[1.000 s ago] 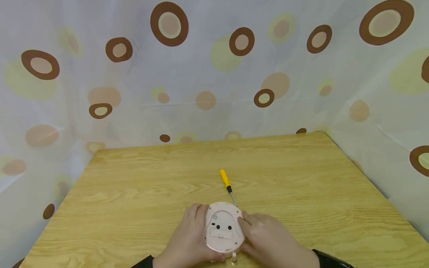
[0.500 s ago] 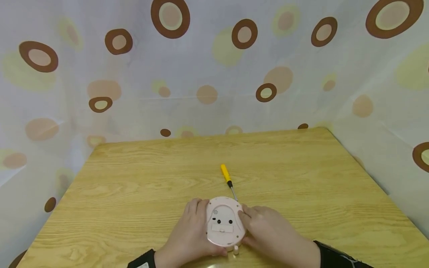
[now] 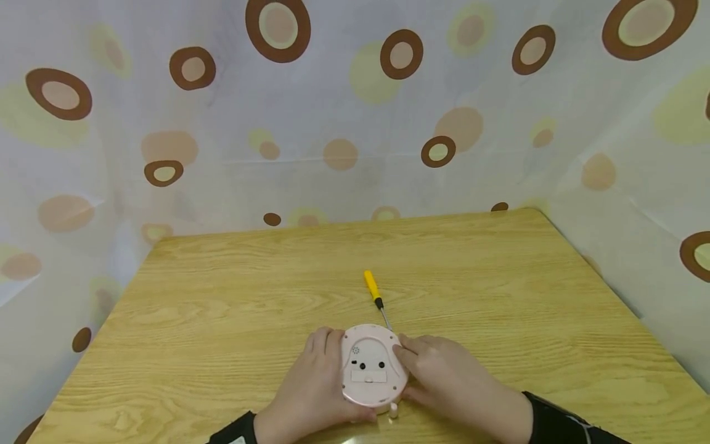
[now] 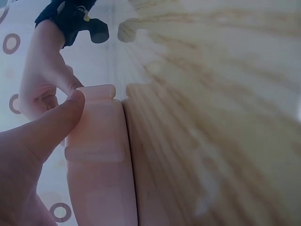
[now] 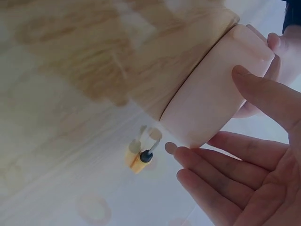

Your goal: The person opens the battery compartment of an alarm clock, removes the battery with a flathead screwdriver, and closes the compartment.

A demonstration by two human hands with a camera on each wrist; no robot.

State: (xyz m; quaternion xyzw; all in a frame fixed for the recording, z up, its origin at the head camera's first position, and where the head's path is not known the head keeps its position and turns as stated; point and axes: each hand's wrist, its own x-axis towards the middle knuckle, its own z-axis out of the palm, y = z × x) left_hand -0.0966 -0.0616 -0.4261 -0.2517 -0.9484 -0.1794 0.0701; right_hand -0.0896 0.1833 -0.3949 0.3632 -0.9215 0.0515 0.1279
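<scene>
A round pale-pink clock-like case lies face down near the front edge of the wooden table, its back with two black knobs and a small cover facing up. My left hand cups its left side, and the thumb presses on the rim. My right hand holds the right side with the thumb on the back. In the right wrist view its fingers reach along the case. A yellow-handled screwdriver lies just behind the case.
A curtain with brown and yellow circles surrounds the table on the far, left and right sides. The screwdriver points its tip toward the case. Bare wood stretches to both sides of my hands.
Both hands keep the same hold on the pink case. The head view has shifted a little, so the case and screwdriver sit slightly higher in the picture.
</scene>
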